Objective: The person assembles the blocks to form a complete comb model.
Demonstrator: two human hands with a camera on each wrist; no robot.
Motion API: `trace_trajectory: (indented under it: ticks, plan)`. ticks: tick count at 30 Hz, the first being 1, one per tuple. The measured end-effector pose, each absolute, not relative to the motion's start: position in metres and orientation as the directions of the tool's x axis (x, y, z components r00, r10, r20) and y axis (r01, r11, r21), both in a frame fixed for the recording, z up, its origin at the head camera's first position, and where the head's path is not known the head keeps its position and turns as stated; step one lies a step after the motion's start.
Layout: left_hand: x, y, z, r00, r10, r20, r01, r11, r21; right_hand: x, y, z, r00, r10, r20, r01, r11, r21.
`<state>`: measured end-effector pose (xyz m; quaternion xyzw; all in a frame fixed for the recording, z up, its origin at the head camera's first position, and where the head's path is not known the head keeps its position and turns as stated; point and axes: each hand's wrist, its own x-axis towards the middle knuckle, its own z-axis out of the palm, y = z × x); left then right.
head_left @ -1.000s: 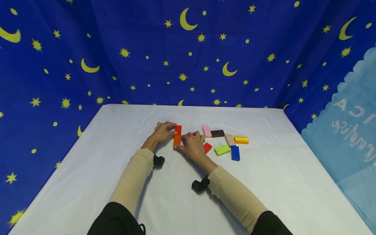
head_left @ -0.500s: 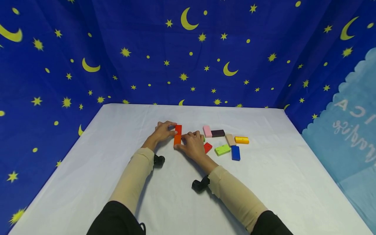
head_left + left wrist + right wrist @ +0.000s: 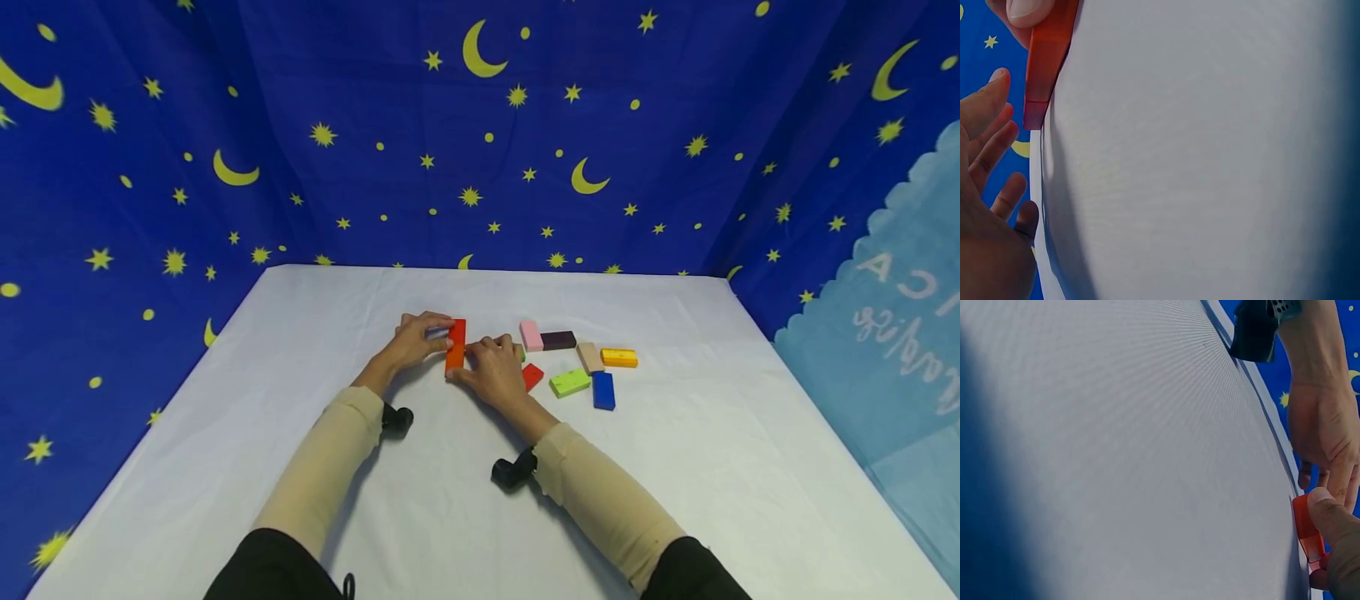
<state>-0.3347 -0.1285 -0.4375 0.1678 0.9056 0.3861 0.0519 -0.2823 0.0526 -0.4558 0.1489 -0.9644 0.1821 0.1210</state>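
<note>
A red block [image 3: 458,330] and an orange block [image 3: 454,360] lie end to end in a line on the white cloth. My left hand [image 3: 411,340] is at the left of the red block, fingers and thumb extended. In the left wrist view the left hand's fingers [image 3: 994,150] stand apart from the blocks. My right hand [image 3: 497,372] holds the orange block at its near end, the thumb [image 3: 1330,512] pressing it in the right wrist view. The far side of that grip is partly hidden.
Right of my right hand lie a red block [image 3: 532,377], a lime block [image 3: 570,382], a blue block [image 3: 603,391], a beige block [image 3: 590,357], a yellow block [image 3: 619,357], a dark block [image 3: 558,340] and a pink block [image 3: 531,336]. A green block [image 3: 522,353] is mostly hidden.
My left wrist and forearm have shifted a little left and the left fingers have loosened from the red block. The right hand and the blocks stay in place.
</note>
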Motion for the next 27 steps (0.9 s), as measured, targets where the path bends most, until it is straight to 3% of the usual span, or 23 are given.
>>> trace_trajectory:
  ticks: [7, 27]
  plan:
    - [-0.3312, -0.1289, -0.4389, -0.922, 0.379, 0.074, 0.318, 0.635, 0.704, -0.2825, 0.0523, -0.4562, -0.927, -0.247, 0.284, -0.333, 0.889, -0.313]
    - [-0.3296, -0.1291, -0.4373, -0.925, 0.381, 0.01, 0.29, 0.687, 0.666, -0.2813, 0.0527, -0.4529, -0.924, -0.241, 0.298, -0.336, 0.883, -0.328]
